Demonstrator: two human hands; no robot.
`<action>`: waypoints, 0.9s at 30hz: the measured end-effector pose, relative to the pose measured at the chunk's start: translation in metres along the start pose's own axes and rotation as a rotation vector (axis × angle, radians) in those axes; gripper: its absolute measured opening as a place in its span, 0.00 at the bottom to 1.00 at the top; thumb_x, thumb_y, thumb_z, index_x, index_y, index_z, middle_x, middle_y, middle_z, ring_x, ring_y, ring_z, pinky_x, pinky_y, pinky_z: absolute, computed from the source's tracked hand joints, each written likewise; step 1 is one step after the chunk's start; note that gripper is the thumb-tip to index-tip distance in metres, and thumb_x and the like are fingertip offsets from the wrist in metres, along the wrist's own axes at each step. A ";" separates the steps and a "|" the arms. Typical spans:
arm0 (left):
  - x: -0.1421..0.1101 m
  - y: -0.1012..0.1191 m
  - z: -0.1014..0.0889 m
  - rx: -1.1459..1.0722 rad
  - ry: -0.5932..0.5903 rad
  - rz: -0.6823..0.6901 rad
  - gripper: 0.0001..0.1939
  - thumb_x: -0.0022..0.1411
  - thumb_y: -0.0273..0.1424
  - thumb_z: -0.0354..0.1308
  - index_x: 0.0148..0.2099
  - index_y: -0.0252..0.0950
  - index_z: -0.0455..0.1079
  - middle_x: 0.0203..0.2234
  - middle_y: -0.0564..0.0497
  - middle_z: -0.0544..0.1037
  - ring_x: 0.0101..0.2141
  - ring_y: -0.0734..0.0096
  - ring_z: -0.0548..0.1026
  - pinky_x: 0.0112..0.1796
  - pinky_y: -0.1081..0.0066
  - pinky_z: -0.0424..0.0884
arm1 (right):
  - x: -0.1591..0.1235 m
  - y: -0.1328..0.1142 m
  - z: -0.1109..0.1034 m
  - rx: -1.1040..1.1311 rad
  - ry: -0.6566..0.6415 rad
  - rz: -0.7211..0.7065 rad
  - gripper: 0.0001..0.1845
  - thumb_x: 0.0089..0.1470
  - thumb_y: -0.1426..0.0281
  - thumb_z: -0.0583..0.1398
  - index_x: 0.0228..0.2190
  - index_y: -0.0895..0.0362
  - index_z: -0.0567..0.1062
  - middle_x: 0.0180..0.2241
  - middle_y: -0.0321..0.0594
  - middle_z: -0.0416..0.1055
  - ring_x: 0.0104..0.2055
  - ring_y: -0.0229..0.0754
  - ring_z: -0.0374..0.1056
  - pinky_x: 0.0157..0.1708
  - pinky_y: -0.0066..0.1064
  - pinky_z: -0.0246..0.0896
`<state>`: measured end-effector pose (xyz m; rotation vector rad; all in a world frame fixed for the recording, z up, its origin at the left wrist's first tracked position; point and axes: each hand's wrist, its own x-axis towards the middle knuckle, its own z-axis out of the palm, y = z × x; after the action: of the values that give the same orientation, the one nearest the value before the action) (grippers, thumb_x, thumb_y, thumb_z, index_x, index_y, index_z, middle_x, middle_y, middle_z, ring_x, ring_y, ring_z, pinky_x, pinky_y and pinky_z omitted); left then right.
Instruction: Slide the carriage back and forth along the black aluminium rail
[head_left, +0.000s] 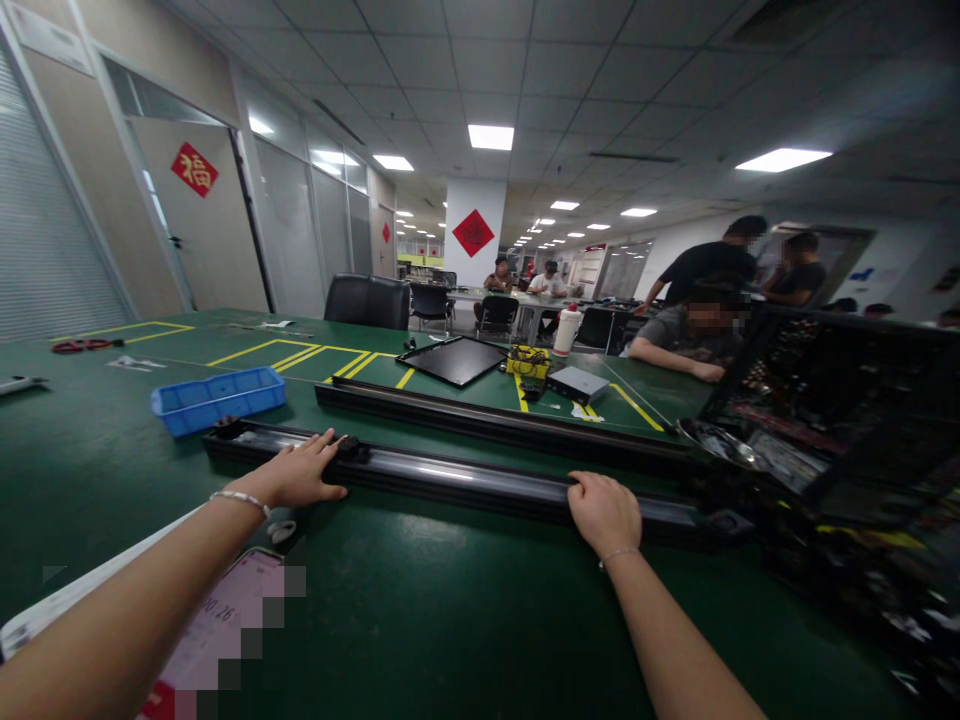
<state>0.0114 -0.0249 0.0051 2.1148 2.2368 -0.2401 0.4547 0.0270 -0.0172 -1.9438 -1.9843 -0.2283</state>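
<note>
A long black and silver rail [457,478] lies across the green table in front of me. My left hand [300,474] rests flat on its left part, fingers stretched out beside a small black fitting. Further right on the same rail my right hand [604,512] is closed over its near edge, knuckles up. A second black rail [495,420] lies parallel just behind it.
A blue plastic tray [217,398] stands at the left. Behind the rails lie a black panel [454,359], a yellow box [527,361] and a grey box [577,383]. A black frame full of parts [832,420] stands at the right, with seated people beyond.
</note>
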 end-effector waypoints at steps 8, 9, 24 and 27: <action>0.008 -0.006 0.008 0.008 0.040 0.017 0.51 0.46 0.52 0.53 0.66 0.30 0.43 0.63 0.33 0.42 0.61 0.48 0.49 0.56 0.52 0.52 | 0.001 0.001 0.002 0.020 -0.013 0.013 0.21 0.51 0.70 0.48 0.41 0.52 0.76 0.45 0.37 0.73 0.48 0.41 0.65 0.48 0.34 0.51; 0.008 -0.006 0.008 0.012 0.042 0.017 0.51 0.46 0.52 0.53 0.66 0.30 0.43 0.63 0.32 0.42 0.61 0.47 0.49 0.56 0.52 0.52 | 0.001 0.000 0.002 0.020 -0.019 0.014 0.21 0.51 0.70 0.48 0.41 0.52 0.76 0.45 0.37 0.73 0.48 0.41 0.64 0.48 0.34 0.51; 0.004 -0.001 0.003 0.012 0.025 0.014 0.51 0.44 0.52 0.53 0.65 0.31 0.44 0.63 0.32 0.43 0.61 0.44 0.50 0.55 0.49 0.53 | 0.000 -0.002 -0.004 0.011 -0.050 0.015 0.22 0.52 0.69 0.47 0.42 0.53 0.75 0.46 0.37 0.72 0.48 0.42 0.64 0.49 0.34 0.52; 0.004 0.001 0.002 0.029 0.017 0.008 0.51 0.45 0.52 0.53 0.66 0.32 0.44 0.63 0.31 0.43 0.60 0.44 0.51 0.54 0.49 0.54 | 0.000 -0.002 -0.004 0.013 -0.044 0.015 0.21 0.52 0.69 0.47 0.42 0.53 0.75 0.45 0.37 0.73 0.48 0.42 0.64 0.48 0.34 0.51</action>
<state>0.0120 -0.0211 0.0025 2.1473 2.2476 -0.2566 0.4531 0.0253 -0.0134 -1.9711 -1.9929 -0.1705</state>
